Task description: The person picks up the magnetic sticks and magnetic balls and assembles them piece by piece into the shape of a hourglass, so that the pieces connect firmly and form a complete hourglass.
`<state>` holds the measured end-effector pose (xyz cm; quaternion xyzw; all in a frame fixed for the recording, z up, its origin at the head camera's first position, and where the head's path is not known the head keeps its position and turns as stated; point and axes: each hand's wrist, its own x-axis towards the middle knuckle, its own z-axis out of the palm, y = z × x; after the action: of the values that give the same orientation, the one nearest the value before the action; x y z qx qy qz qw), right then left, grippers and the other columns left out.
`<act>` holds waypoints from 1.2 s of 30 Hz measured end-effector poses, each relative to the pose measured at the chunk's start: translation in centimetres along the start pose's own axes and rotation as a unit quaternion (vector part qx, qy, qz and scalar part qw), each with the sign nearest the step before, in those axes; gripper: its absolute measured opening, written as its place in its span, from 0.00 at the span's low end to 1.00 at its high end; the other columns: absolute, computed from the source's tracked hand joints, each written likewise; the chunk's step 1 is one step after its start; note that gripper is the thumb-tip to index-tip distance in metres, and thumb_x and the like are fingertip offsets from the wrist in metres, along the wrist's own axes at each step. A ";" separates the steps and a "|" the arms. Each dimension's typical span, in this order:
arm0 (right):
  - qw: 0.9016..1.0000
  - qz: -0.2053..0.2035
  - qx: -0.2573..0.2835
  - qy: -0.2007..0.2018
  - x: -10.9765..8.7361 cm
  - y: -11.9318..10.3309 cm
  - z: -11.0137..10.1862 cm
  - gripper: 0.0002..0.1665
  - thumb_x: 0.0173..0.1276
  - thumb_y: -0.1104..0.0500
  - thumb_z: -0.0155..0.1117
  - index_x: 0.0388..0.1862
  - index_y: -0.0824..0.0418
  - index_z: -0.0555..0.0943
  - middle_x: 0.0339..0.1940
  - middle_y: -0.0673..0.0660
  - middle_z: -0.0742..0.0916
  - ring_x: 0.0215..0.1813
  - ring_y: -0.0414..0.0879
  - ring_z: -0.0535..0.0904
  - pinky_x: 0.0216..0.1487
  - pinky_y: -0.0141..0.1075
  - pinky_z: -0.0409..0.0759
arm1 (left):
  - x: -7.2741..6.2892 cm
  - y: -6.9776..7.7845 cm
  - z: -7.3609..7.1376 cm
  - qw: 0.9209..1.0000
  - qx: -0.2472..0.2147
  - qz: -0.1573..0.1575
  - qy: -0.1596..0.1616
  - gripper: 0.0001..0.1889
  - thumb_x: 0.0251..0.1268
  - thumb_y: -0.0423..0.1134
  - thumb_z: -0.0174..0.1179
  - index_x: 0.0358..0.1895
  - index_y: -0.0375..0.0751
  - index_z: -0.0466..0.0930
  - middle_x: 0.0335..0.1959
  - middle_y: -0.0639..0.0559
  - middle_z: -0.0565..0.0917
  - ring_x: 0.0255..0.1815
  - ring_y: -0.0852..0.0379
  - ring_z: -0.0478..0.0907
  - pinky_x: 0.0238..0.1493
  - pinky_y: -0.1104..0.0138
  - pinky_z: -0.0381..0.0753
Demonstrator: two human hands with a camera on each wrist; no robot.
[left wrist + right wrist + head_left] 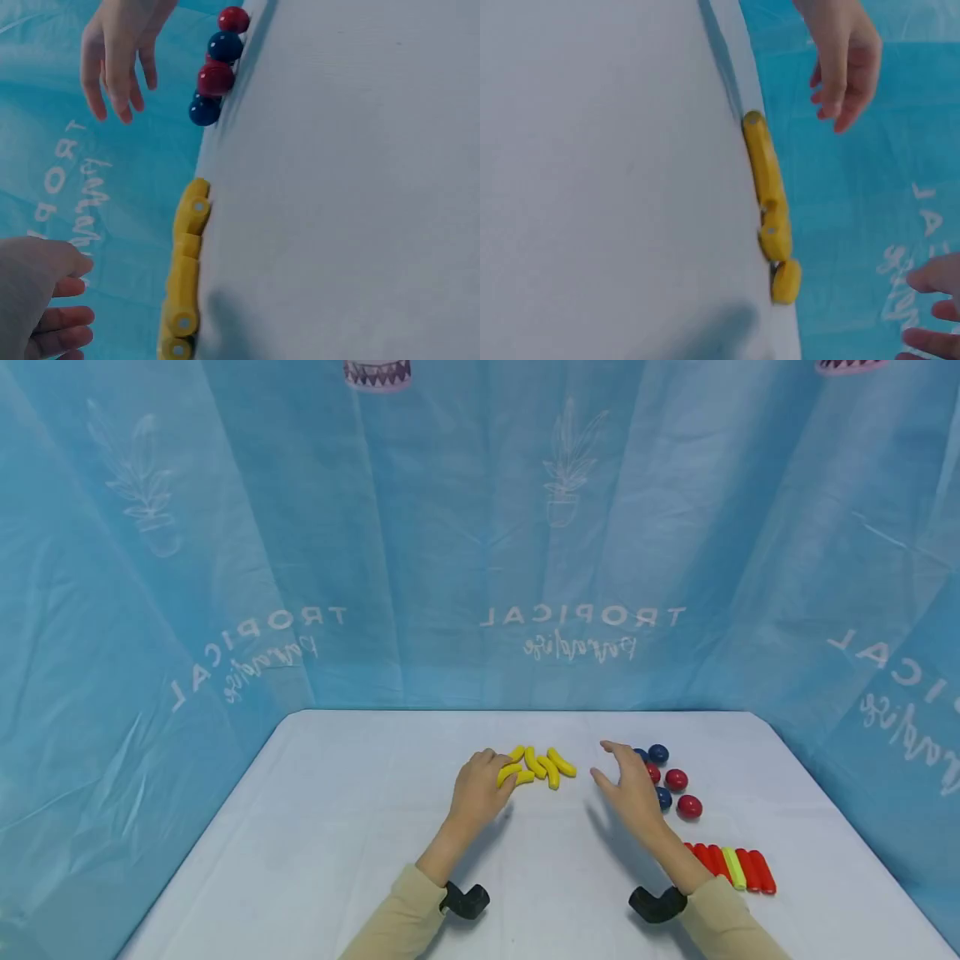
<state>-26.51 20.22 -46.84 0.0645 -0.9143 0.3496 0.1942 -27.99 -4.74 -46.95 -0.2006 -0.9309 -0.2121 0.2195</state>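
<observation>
Several small yellow toy bananas lie in a loose group toward the back middle of the white table. Over the left end of that group hovers my left hand, its fingers loosely bent and hiding part of some bananas. In the left wrist view, air shows between this hand and the bananas. My right hand is raised to the right of the bananas, thumb and fingers spread apart. Nothing is in its grasp in the right wrist view, where its fingertips show at the edge.
Several glossy red balls and dark blue balls sit right of my right hand, partly hidden by it. Nearer, red sticks and a yellow-green stick lie in a row beside my right forearm. A blue curtain surrounds the table.
</observation>
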 end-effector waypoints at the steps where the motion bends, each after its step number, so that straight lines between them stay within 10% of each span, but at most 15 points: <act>1: 1.000 0.006 0.018 0.017 -0.2 0.5 -0.2 0.27 0.65 0.59 0.64 0.62 0.63 0.71 0.59 0.63 0.79 0.61 0.58 0.73 0.60 0.53 0.75 | -0.1 0.0 0.2 1.000 -0.011 -0.008 -0.004 0.15 0.60 0.43 0.63 0.47 0.40 0.83 0.38 0.48 0.83 0.37 0.54 0.79 0.38 0.64 0.79; 9: 0.980 0.076 0.120 0.143 -1.6 3.6 -1.2 0.18 0.61 0.69 0.65 0.51 0.68 0.78 0.48 0.63 0.84 0.51 0.53 0.78 0.47 0.13 0.70 | -0.1 -0.9 2.1 0.998 -0.030 -0.052 -0.023 0.12 0.56 0.41 0.67 0.42 0.40 0.85 0.33 0.51 0.83 0.30 0.60 0.76 0.32 0.70 0.76; 19: 0.978 0.072 0.109 0.161 -2.5 5.0 -1.4 0.16 0.58 0.75 0.62 0.47 0.71 0.78 0.45 0.66 0.84 0.50 0.55 0.77 0.50 0.08 0.63 | -0.1 -1.0 3.4 0.998 -0.012 -0.054 -0.019 0.11 0.53 0.38 0.69 0.39 0.39 0.85 0.34 0.49 0.85 0.34 0.57 0.81 0.35 0.67 0.80; 29: 0.984 0.086 0.072 0.140 -4.1 6.0 -1.6 0.18 0.59 0.77 0.57 0.49 0.71 0.78 0.49 0.68 0.83 0.59 0.62 0.74 0.66 0.56 0.67 | -3.0 -1.8 2.9 0.999 -0.023 -0.023 -0.032 0.14 0.51 0.38 0.65 0.42 0.38 0.85 0.24 0.53 0.78 0.20 0.66 0.63 0.20 0.76 0.63; 36: 0.985 0.084 0.065 0.138 -4.1 6.2 -1.5 0.19 0.58 0.74 0.62 0.51 0.70 0.79 0.50 0.67 0.83 0.57 0.59 0.76 0.51 0.07 0.57 | -4.2 -4.2 2.1 0.994 -0.082 -0.055 -0.057 0.12 0.54 0.37 0.64 0.43 0.40 0.83 0.27 0.55 0.72 0.24 0.65 0.63 0.25 0.75 0.64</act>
<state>-23.84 25.80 -51.27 -0.0486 -0.8565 0.4284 0.2838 -27.15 -8.39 -52.03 -0.1783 -0.9311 -0.2872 0.1372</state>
